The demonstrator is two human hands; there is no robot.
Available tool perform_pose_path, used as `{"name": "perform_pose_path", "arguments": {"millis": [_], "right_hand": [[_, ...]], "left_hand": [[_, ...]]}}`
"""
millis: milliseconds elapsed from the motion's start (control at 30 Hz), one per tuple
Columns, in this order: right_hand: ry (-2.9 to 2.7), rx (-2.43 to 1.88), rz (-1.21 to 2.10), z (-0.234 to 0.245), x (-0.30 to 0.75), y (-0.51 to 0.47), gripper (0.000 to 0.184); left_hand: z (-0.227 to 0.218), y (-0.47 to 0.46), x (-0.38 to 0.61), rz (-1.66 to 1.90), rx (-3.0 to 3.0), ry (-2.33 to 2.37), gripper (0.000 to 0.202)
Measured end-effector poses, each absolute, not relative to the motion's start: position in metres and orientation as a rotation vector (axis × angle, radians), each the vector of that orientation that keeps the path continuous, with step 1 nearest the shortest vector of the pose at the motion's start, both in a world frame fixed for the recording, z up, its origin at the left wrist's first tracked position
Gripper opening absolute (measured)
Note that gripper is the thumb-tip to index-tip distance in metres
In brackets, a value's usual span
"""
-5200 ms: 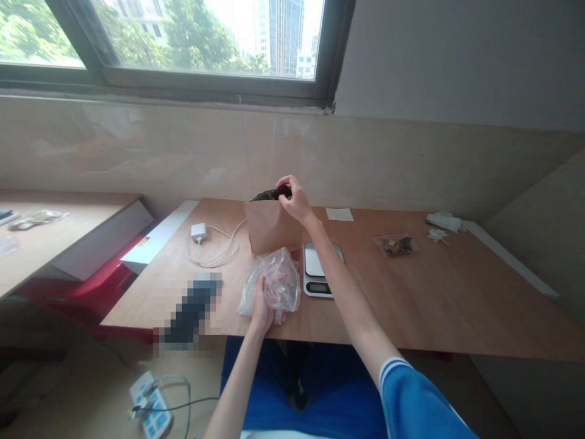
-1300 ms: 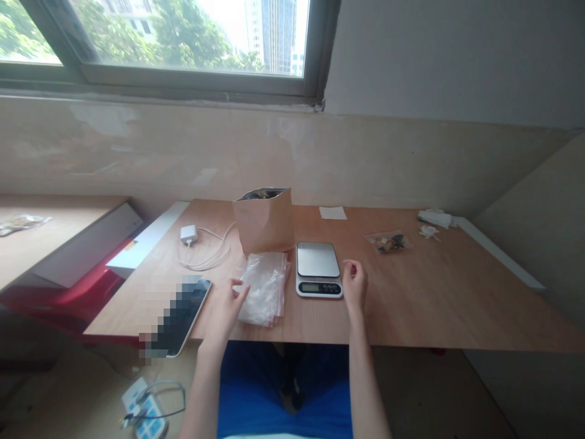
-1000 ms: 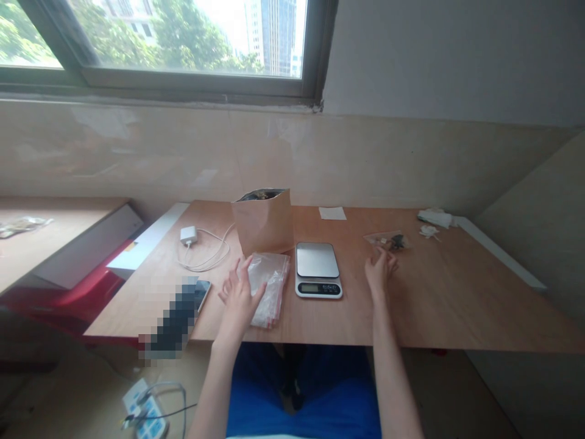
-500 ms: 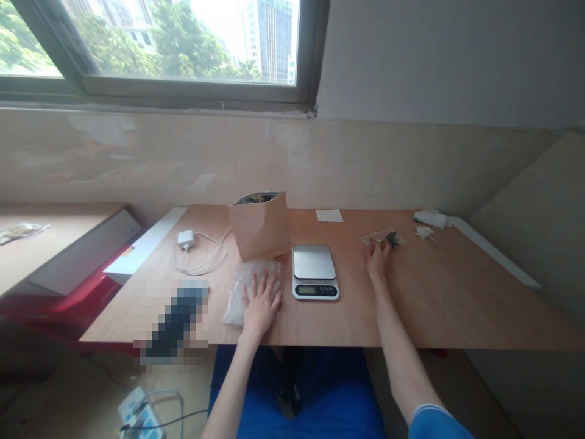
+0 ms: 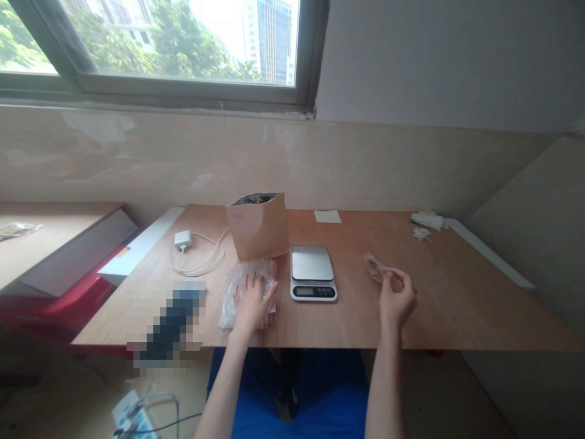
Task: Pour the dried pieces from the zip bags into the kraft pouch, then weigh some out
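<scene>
Small plastic bag (image 5: 375, 268) sits pinched at its edge by the right hand's (image 5: 397, 297) fingers, a sensibly light hold, while the left hand (image 5: 252, 302) lies open on clear bags (image 5: 228, 318) on the bench (image 5: 457, 311).

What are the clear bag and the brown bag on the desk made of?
Clear bag: thin, glossy plastic film, judging by its crinkles and glare. Brown bag: probably matte kraft paper, with soft creases; the dark rim at its mouth may be a lining, but that's unclear.

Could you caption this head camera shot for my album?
Left hand on clear plastic bags, right hand at a small plastic bag, kitchen scale between them.
</scene>
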State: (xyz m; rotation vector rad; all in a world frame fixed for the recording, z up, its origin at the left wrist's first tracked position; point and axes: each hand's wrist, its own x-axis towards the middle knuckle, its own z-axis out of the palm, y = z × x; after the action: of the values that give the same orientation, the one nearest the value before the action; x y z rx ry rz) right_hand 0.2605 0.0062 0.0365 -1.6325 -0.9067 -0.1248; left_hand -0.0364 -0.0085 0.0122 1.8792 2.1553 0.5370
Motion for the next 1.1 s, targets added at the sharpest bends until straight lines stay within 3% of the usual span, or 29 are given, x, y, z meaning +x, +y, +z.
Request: {"name": "perform_pose_path", "arguments": {"millis": [133,333,533,900,1100], "right_hand": [[-0.870,-1.411,0.199,0.065,0.239,-0.013,0.022],[-0.966,-1.229,0.656,0.087,0.195,-0.017,0.027],[-0.974,-1.140,0.863,0.087,0.152,-0.017,0.026],[-0.969,-1.209,0.925,0.080,0.147,-0.013,0.029],[-1.159,-1.386,0.496,0.073,0.135,-0.013,0.026]], "left_hand": [[0.033,-0.009,-0.031,0.778,1.818,2.106,0.044],[0.076,-0.028,0.000,1.121,1.727,1.654,0.041],[0.103,-0.043,-0.002,0.990,1.556,1.306,0.032],[0.108,-0.052,-0.006,0.754,1.651,1.100,0.033],[0.099,-0.047,-0.004,0.915,1.472,1.094,0.032]]}}
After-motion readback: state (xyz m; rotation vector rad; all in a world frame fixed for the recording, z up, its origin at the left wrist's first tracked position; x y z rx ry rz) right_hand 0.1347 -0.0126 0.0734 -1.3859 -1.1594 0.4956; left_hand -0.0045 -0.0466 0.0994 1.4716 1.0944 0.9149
